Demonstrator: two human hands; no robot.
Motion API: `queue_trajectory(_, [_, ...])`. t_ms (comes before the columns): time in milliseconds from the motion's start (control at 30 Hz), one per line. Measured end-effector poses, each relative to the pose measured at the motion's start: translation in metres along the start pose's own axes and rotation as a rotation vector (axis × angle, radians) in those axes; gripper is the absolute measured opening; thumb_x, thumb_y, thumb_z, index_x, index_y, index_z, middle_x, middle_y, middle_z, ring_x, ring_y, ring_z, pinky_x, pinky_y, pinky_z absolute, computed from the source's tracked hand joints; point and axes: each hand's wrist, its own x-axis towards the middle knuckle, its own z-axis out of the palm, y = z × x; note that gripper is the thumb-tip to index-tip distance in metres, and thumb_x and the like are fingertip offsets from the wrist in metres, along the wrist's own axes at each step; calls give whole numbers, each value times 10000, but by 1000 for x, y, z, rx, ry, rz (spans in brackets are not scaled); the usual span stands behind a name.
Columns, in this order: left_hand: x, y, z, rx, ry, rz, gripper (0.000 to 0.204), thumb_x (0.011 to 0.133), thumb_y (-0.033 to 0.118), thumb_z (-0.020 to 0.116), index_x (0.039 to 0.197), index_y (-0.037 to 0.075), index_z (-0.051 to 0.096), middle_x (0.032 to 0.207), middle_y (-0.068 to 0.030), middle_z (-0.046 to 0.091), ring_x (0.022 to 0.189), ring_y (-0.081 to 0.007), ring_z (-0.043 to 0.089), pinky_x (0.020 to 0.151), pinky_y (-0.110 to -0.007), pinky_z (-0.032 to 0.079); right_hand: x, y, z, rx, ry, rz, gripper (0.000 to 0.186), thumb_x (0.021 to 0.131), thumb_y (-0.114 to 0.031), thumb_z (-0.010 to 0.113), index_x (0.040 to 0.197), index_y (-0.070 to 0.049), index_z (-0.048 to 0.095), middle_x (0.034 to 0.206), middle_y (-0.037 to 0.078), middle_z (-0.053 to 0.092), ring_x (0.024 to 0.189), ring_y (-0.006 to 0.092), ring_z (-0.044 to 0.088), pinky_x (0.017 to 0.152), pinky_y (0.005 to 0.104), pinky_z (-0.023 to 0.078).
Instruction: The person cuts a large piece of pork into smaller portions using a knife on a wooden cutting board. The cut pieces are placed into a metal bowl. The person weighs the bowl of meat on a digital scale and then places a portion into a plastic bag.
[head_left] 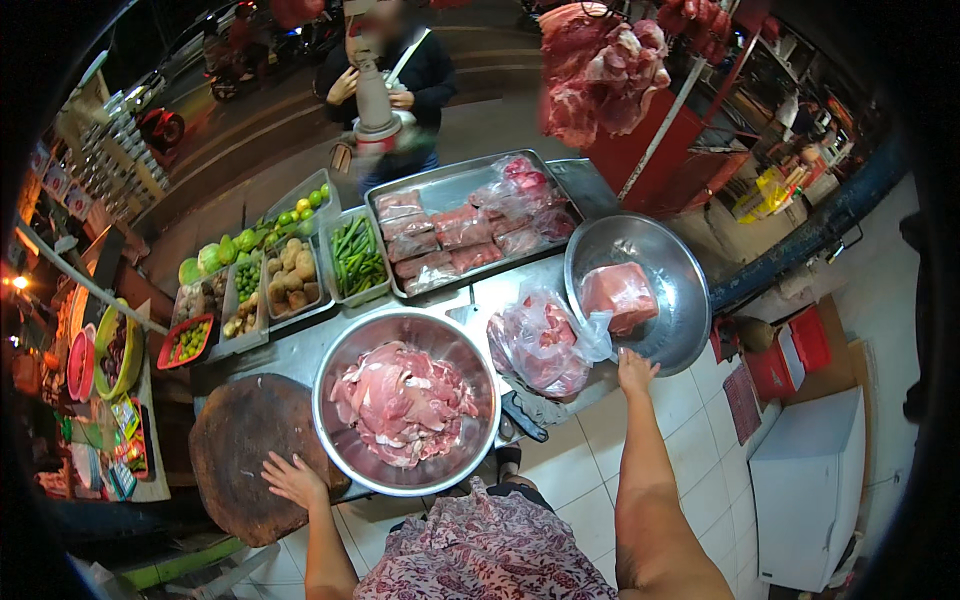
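My left hand rests with fingers spread on a round wooden chopping block. To its right a steel bowl holds a heap of sliced raw meat. My right hand is at the near rim of a second steel bowl, its fingers somewhat apart. Beside that hand is the gathered end of a clear plastic bag with raw meat inside; whether they touch is hard to see. A block of meat in plastic lies in the second bowl. A black-handled tool lies below the bag.
A metal tray of packed meat stands at the back, with green chillies, potatoes and limes to its left. Raw meat hangs at upper right. A person stands beyond the table. A white chest is at right.
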Motion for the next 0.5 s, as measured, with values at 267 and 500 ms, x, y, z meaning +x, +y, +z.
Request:
queue_trajectory(267, [-2,3,-3,-11,-7,-17,602,1006,331,527,1536,115,339,1585,-181,299,1488,-396,206,1191,-570,178,3,0,6,-48,5,4,542,1039,-466,262,1282,-153,632,1342,104,619,1306,451,457,1144,688,91])
queue_trajectory(500, [-2,7,-10,-14,-39,-67,601,1002,338,527,1536,131,345,1594,-164,289,1499,-366,197,1206,-548,162,-3,-2,8,-70,118,-41,453,1038,-419,345,1223,-156,664,1246,102,665,1211,430,530,1126,693,156])
